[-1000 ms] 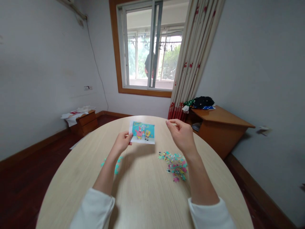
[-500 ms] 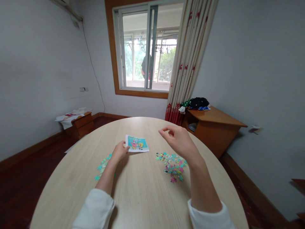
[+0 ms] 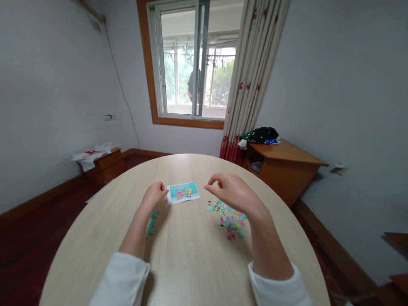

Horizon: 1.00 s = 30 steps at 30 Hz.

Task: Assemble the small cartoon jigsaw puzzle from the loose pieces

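Note:
A small printed picture card [image 3: 184, 192], showing cartoon figures on turquoise, lies on the round table [image 3: 191, 263]. By its left edge, my left hand [image 3: 155, 193] is closed with the fingers curled in. Its thumb tip comes up to the card's edge; I cannot tell whether they touch. My right hand [image 3: 234, 191] hovers right of the card, thumb and forefinger pinched together. Anything between those tips is too small to make out. Below it spreads a pile of colourful jigsaw pieces [image 3: 230, 221]. More turquoise pieces [image 3: 151, 225] lie partly hidden behind my left forearm.
A wooden desk [image 3: 287, 153] with a heap of dark cloth [image 3: 265, 134] stands beyond the table's right side. Far left is a low cabinet [image 3: 110, 163] with papers on top. Behind the window [image 3: 178, 63], a person is partly visible.
My left hand has drawn off the card, its fingers curling in. The card has turned slightly and lies flatter. My right hand has shifted a little left and down.

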{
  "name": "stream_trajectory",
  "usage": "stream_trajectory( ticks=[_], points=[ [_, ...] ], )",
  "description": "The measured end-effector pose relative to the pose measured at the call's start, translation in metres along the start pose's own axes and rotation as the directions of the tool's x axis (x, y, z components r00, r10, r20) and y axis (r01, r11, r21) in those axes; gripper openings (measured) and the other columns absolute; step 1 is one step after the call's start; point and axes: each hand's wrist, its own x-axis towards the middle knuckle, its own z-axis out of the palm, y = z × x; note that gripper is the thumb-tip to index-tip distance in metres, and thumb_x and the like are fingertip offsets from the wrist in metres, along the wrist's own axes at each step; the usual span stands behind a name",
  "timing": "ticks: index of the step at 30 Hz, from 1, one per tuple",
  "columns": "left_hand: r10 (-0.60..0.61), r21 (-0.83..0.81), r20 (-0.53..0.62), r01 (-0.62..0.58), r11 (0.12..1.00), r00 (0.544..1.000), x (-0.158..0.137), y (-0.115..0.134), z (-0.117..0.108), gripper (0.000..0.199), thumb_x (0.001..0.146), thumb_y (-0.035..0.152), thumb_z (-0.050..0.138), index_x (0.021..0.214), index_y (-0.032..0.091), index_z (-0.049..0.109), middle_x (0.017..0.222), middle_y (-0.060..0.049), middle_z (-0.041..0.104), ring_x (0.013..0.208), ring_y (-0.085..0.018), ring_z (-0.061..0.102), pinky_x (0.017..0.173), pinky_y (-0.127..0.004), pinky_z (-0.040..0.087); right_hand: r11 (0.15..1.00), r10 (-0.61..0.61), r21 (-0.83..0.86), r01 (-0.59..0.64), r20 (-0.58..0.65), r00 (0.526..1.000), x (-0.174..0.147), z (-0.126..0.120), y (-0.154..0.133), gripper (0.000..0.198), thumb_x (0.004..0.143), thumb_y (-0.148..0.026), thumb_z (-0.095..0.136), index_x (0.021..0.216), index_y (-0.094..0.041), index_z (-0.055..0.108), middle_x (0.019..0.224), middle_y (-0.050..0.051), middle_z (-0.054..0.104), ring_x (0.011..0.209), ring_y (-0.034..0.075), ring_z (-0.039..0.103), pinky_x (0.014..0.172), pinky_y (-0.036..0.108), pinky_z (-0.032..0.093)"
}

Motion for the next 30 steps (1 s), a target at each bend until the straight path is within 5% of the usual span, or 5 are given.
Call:
stream_trajectory(
  ticks=[8,13,19,26,30],
  points=[
    [0.335,-0.482,0.172,-0.218,0.849,0.926,-0.025,0.038,-0.034,0.024,0.074,0.039,0.055,0.073,0.015,0.058,0.069,-0.004,0.06,0.066,-0.017,0.055,0.06,-0.028,0.04,0.972,-0.105,0.221,0.081,0.097,0.99,0.008,0.02,0.007,0.038,0.079,-0.035,0.058,0.115,-0.022,0.059,0.103,0.009,0.065,0.09,0.02,0.059,0.077,0.033,0.044],
    [0.452,-0.843,0.208,-0.076,0.533,0.868,-0.052,0.062,-0.058,0.057,0.083,0.055,0.045,0.134,0.029,0.039,0.143,-0.011,0.038,0.122,-0.023,0.045,0.094,-0.036,0.04,0.769,-0.263,0.623,0.142,0.106,0.959,0.02,0.034,0.007,0.069,0.081,-0.052,0.052,0.142,-0.034,0.025,0.15,0.004,0.023,0.132,0.024,0.031,0.103,0.042,0.033],
    [0.625,-0.937,0.285,0.072,0.343,0.727,-0.066,0.071,-0.069,0.063,0.085,0.067,0.016,0.141,0.04,0.023,0.154,0.001,0.012,0.139,-0.025,0.016,0.105,-0.049,0.022,0.53,-0.286,0.848,0.031,0.144,0.947,0.024,0.038,-0.001,0.071,0.081,-0.063,0.044,0.142,-0.039,0.018,0.154,0.0,0.011,0.139,0.025,0.017,0.107,0.048,0.026],
    [0.645,-0.904,0.399,0.162,0.395,0.651,-0.066,0.073,-0.069,0.073,0.08,0.072,0.008,0.14,0.036,0.029,0.151,-0.003,0.023,0.138,-0.027,0.018,0.104,-0.053,0.018,0.441,-0.316,0.896,-0.049,0.206,0.926,0.021,0.04,-0.008,0.059,0.084,-0.065,0.031,0.138,-0.042,0.028,0.153,0.0,0.015,0.138,0.024,0.017,0.105,0.051,0.025],
    [0.66,-0.885,0.454,0.217,0.413,0.598,-0.068,0.072,-0.068,0.078,0.076,0.076,0.01,0.139,0.035,0.032,0.149,-0.005,0.026,0.131,-0.029,0.031,0.101,-0.051,0.023,0.364,-0.434,0.923,-0.123,0.285,0.855,0.019,0.041,-0.011,0.063,0.083,-0.068,0.029,0.138,-0.039,0.031,0.146,0.007,0.033,0.126,0.023,0.04,0.096,0.045,0.037]
  ],
)
